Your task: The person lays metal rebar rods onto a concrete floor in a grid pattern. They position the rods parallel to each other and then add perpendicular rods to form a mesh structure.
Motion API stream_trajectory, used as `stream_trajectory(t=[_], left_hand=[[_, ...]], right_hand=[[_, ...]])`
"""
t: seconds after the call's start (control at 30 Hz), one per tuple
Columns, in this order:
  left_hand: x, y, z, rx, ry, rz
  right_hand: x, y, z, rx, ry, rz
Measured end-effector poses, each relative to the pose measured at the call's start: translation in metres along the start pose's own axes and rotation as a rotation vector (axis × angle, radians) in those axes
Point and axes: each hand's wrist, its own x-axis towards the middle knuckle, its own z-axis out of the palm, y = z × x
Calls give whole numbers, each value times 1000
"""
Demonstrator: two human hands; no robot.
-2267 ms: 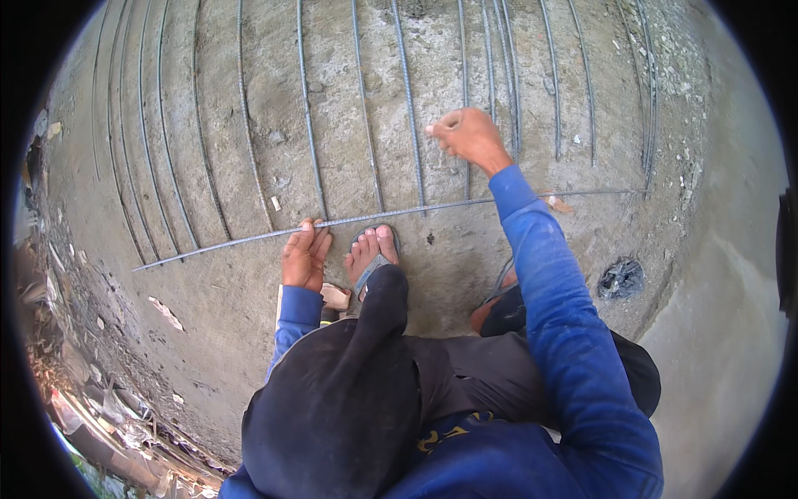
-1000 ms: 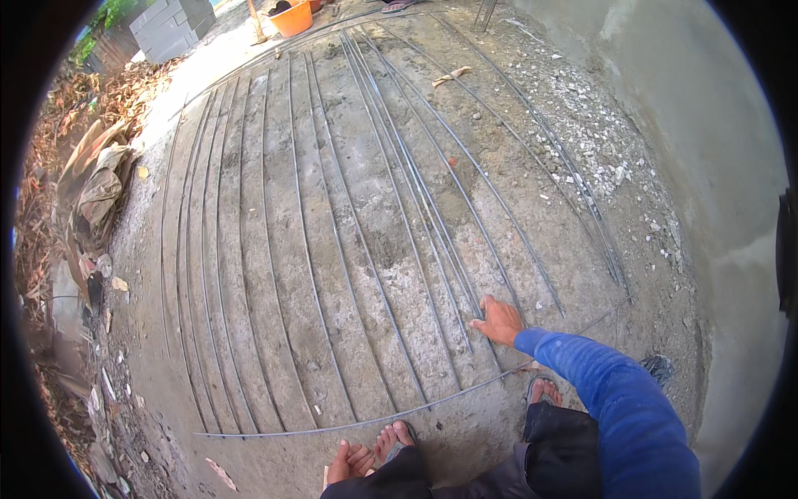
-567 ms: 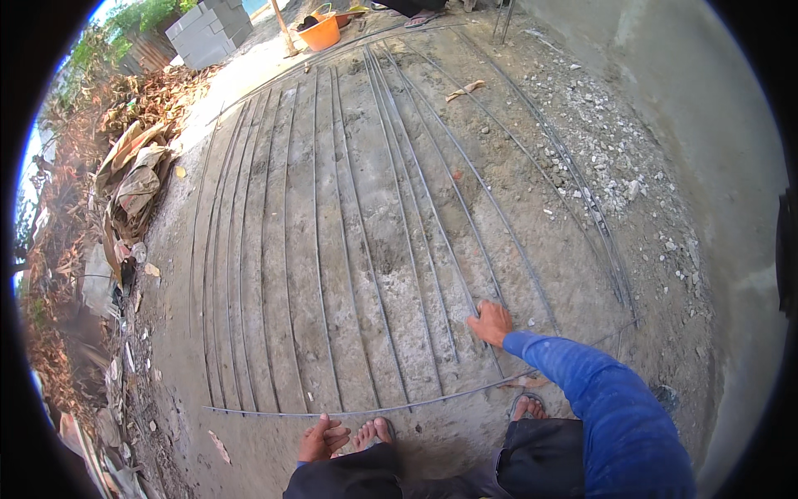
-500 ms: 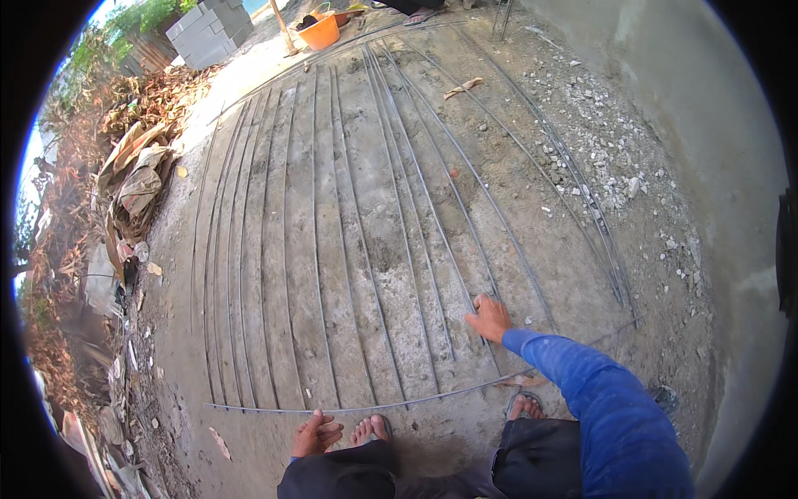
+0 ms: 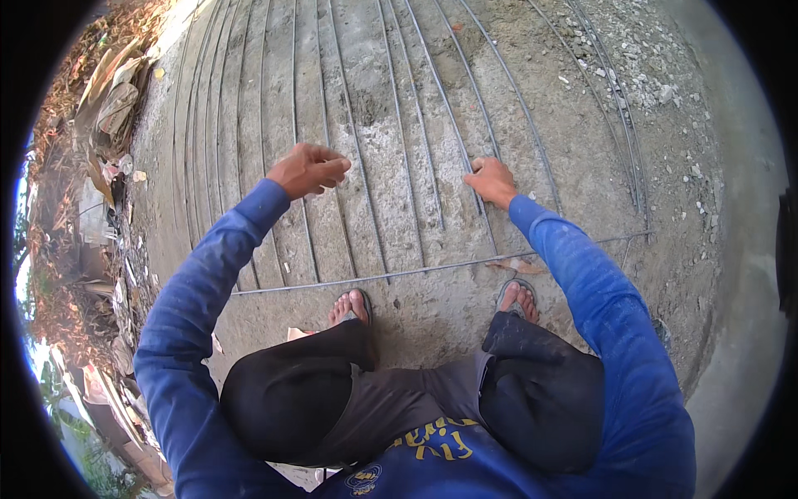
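Observation:
Long thin steel bars [image 5: 366, 179] lie lengthwise on the ground, roughly side by side with uneven gaps. One more steel bar [image 5: 424, 269] runs crosswise over their near ends, just ahead of my feet. My right hand [image 5: 492, 181] is closed around a lengthwise bar [image 5: 450, 116] right of the middle, some way above the crosswise bar. Over the bars left of the middle hovers my left hand [image 5: 312, 171], its fingers loosely bent and apart, holding nothing that I can see.
Rubble and pale stone chips [image 5: 665, 93] lie on the right beside a grey wall [image 5: 740, 249]. Further bars [image 5: 619, 96] run close together near it. Crumpled sacking [image 5: 116, 108] and dry leaves line the left edge. My sandalled feet [image 5: 349, 306] stand just behind the crosswise bar.
My left hand has left the crosswise bar and moved forward over the lengthwise bars. My right hand stays on its bar. The view has tipped down toward my legs.

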Motion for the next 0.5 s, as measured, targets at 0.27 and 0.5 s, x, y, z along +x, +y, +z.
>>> stream_trajectory(t=[0.27, 0.5], left_hand=[[89, -27, 101, 80, -134, -86], [93, -45, 126, 25, -269, -131]], right_hand=[[-14, -11, -10, -359, 348, -228], [2, -78, 14, -197, -143, -115]])
